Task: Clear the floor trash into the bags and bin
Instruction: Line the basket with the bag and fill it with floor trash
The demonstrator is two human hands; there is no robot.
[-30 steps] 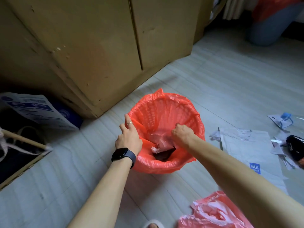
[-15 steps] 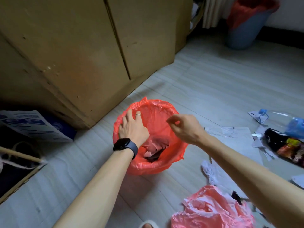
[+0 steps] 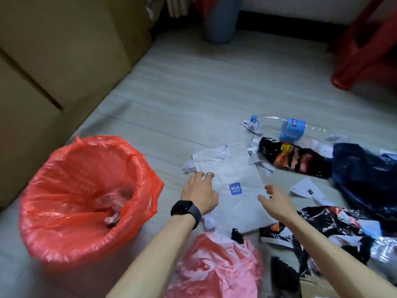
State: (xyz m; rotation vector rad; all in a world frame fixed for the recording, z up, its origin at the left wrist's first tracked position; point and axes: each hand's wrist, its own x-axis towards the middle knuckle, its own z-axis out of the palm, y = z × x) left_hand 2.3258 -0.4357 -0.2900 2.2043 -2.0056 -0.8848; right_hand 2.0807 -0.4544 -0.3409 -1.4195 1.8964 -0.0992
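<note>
Both hands have left the red-lined bin point(image 3: 53, 233) at lower left for the grey mailing bag point(image 3: 236, 209) at centre frame, left grip point(image 3: 198, 195) released at its left edge, right grip point(image 3: 277, 203) released over its right, so it likely goes in next.

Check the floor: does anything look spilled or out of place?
Yes. Trash lies scattered right of the red-lined bin: a white mailer, a clear bottle on its side, a black snack wrapper.
</note>
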